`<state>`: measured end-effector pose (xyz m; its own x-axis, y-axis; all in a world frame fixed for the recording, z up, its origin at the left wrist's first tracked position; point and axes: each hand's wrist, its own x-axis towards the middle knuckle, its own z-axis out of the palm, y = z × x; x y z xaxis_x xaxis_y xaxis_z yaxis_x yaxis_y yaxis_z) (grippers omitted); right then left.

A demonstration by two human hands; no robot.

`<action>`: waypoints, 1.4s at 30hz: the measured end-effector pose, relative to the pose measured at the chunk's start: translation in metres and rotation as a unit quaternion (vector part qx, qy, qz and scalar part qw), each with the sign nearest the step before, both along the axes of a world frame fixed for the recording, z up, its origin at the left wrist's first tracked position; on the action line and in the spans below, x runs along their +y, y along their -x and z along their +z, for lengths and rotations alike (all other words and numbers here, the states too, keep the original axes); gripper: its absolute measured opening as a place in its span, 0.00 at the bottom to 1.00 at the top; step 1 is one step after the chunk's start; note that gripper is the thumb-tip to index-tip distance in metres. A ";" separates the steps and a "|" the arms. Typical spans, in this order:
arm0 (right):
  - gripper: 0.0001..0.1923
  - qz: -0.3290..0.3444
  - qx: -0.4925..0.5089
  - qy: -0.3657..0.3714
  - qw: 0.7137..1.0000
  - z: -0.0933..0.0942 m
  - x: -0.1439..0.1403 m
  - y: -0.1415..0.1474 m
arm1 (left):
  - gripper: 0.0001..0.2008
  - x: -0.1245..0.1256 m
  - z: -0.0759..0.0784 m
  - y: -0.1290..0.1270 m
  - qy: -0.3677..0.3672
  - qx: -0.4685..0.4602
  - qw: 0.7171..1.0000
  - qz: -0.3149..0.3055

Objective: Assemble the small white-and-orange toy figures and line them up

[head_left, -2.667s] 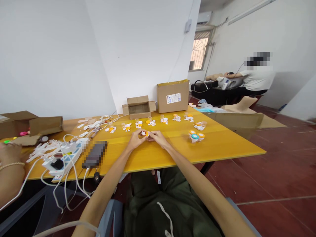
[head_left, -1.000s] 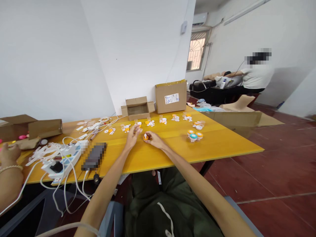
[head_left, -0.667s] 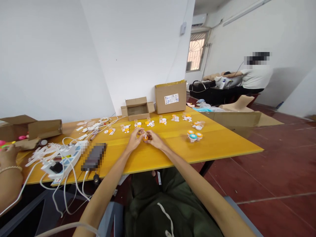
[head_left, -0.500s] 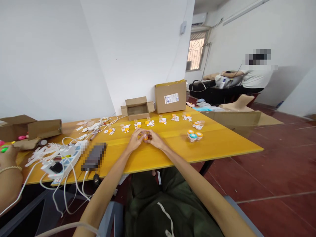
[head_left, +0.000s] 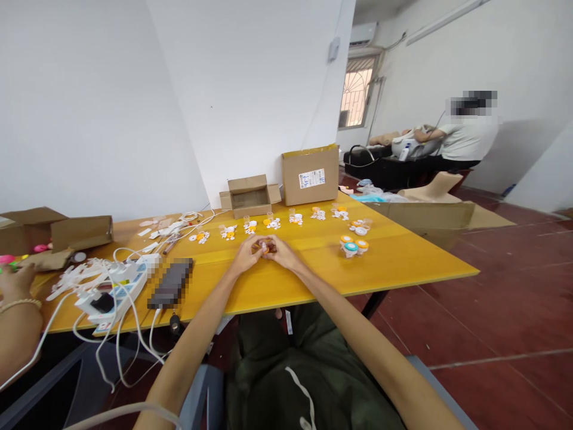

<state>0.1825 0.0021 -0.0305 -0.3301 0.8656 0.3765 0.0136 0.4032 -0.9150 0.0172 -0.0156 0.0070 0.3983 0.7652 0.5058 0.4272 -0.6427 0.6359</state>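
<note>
Just beyond the two hands, small piles of white and orange pieces [head_left: 295,219] are curving across the yellow worktop [head_left: 308,278], with clear cups [head_left: 292,212] standing among them. To the right, three capped containers [head_left: 353,246] are sitting close together, two showing orange rims and one a teal rim. Behind the piles, an open carton [head_left: 250,200] and a taller carton [head_left: 310,177] are blocking the back edge in front of the wall. On the left, a dark device [head_left: 171,283] is lying near a white power strip [head_left: 119,289], and white cables [head_left: 117,334] are trailing over the front edge. Farther left, a co-worker's hand [head_left: 18,279] is reaching beside another open box [head_left: 83,234]. In the background a person in a white top [head_left: 470,143] is sitting and bending over something pale.

The taller carton is bearing a white label [head_left: 312,178] with print and blue handwriting, too small for reading.

The small clear-and-orange piece [head_left: 264,247] is resting between the left hand [head_left: 248,254] and the right hand [head_left: 282,252], above the worktop near its middle. Both hands are gripping it, their fingers curling around from either side. Its clear part is pointing up and its orange part is facing down, so the long axis appears to be running roughly upright, though fingers are hiding much of it.
</note>
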 end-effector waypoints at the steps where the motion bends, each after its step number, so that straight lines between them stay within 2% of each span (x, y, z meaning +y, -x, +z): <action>1: 0.20 -0.001 -0.002 -0.003 1.000 0.000 0.000 0.000 | 0.16 0.000 -0.001 0.000 0.004 0.000 1.000 -0.001; 7: 0.20 -0.010 -0.012 -0.027 1.000 0.002 -0.001 -0.001 | 0.19 0.004 -0.004 0.002 0.024 -0.008 1.000 -0.018; 12: 0.29 -0.015 -0.025 -0.032 0.999 0.001 -0.001 -0.002 | 0.21 0.008 -0.008 0.004 0.047 -0.019 0.999 -0.016; 15: 0.34 -0.045 -0.052 -0.063 0.996 0.001 -0.004 -0.005 | 0.21 0.010 -0.011 0.006 0.065 -0.017 0.997 -0.028; 18: 0.32 -0.090 -0.088 -0.139 0.982 0.007 -0.010 -0.008 | 0.23 0.012 -0.014 0.006 0.069 -0.013 0.997 -0.030; 21: 0.29 -0.124 -0.118 -0.234 0.957 0.016 -0.020 -0.008 | 0.24 0.014 -0.017 0.006 0.060 -0.019 0.998 -0.026; 25: 0.19 -0.116 -0.163 -0.277 0.940 0.024 -0.029 -0.005 | 0.20 0.014 -0.017 0.005 0.084 -0.034 0.995 -0.044; 30: 0.11 -0.120 -0.164 -0.256 0.945 0.024 -0.029 -0.005 | 0.21 0.012 -0.014 0.003 0.120 -0.058 0.990 -0.053; 36: 0.06 -0.140 -0.098 -0.185 0.968 0.020 -0.021 -0.007 | 0.22 0.016 -0.013 0.006 0.141 -0.078 0.986 -0.031; 42: 0.06 -0.136 -0.009 -0.121 0.983 0.018 -0.012 -0.004 | 0.22 0.013 -0.004 0.010 0.202 -0.151 0.968 -0.009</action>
<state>0.1870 -0.0102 -0.0124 -0.1077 0.8081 0.5791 0.1652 0.5890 -0.7911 0.0075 -0.0024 0.0026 0.2942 0.9192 0.2618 0.1741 -0.3208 0.9310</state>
